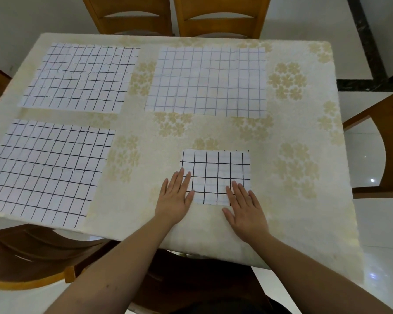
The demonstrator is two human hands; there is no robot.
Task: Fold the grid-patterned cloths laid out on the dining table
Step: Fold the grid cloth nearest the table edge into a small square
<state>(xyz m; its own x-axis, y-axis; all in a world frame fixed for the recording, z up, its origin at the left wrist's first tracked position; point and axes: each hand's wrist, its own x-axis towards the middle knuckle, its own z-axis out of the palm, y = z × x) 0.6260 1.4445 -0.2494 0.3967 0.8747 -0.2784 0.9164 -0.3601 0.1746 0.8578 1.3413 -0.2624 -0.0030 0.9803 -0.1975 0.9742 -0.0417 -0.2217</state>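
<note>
A small folded white cloth with a black grid (217, 171) lies near the table's front edge. My left hand (175, 198) rests flat on its near left corner, fingers spread. My right hand (245, 207) lies flat over its near right corner, fingers apart. Neither hand grips anything. Three larger grid cloths lie spread flat: one at the far left (82, 75), one at the far middle (209, 80), and one at the near left (45, 171) reaching the table's edge.
The table (293, 132) wears a cream cloth with pale flower prints. Wooden chairs stand at the far side (220, 17), at the right (386, 141) and at the near left (32, 257). A glossy white floor lies to the right.
</note>
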